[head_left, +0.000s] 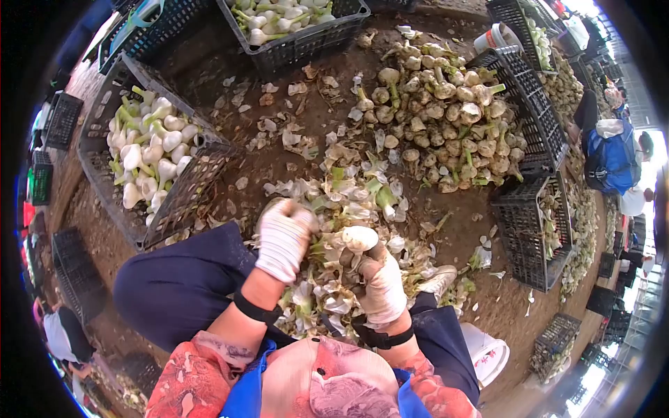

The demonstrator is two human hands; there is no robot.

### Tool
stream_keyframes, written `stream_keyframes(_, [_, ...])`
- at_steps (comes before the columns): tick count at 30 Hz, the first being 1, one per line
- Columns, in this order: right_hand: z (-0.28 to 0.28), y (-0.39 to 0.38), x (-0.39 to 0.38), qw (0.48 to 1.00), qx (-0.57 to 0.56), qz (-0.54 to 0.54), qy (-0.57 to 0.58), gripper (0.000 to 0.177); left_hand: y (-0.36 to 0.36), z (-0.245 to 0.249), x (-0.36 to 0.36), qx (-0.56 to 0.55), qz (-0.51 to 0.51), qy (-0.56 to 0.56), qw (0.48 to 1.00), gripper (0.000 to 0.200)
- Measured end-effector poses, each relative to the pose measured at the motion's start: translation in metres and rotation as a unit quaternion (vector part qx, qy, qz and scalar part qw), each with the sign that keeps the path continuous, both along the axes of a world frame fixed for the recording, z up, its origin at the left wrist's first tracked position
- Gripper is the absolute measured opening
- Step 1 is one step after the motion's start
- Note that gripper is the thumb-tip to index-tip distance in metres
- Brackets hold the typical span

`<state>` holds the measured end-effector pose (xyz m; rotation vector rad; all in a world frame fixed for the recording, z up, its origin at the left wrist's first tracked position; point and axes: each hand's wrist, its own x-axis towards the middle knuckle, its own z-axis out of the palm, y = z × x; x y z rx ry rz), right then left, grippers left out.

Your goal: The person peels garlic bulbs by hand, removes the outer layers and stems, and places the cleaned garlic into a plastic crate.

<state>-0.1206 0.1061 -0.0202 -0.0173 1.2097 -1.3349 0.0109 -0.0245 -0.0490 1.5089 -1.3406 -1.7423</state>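
Observation:
My right hand [381, 282], in a soiled white glove, grips a garlic bulb [360, 238] whose pale, clean side faces up. Just left of it, my left hand [286, 230] is closed in a similar glove, its fingers curled and partly hidden. Whether anything is inside those fingers I cannot see. Beneath both hands lies a heap of garlic skins and leaf scraps [334, 198]. A large pile of dirt-covered garlic bulbs [446, 115] spreads on the ground at upper right.
A black crate [104, 160] with clean white garlic [150, 150] stands at left; another crate [306, 45] of garlic is ahead. Tipped crates [523, 104] border the dirty pile. A white bucket [484, 355] sits by my right leg. People and more crates line the edges.

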Motion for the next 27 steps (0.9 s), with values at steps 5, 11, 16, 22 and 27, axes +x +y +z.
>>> stream_keyframes(5, [0.009,-0.005,-0.002,0.999,0.006,-0.033,-0.036,0.051,0.011,0.023,-0.008,-0.131,-0.104,0.154,0.974,0.01])
stream_keyframes(11, [-0.001,-0.004,0.016,0.989,-0.011,-0.031,0.146,0.064,0.023,0.033,-0.011,-0.372,-0.198,-0.031,0.906,0.02])
stream_keyframes(16, [0.006,-0.003,0.02,0.999,-0.009,-0.005,0.049,0.057,0.015,0.021,-0.011,-0.293,-0.093,-0.068,0.949,0.005])
stream_keyframes(22, [0.026,-0.009,0.015,0.939,-0.107,-0.082,-0.315,0.038,0.005,0.032,-0.004,0.103,-0.087,0.253,0.958,0.039])
stream_keyframes(27, [0.038,-0.003,0.004,0.98,0.025,0.177,0.082,0.039,0.009,0.032,0.001,0.208,-0.099,0.339,0.912,0.072])
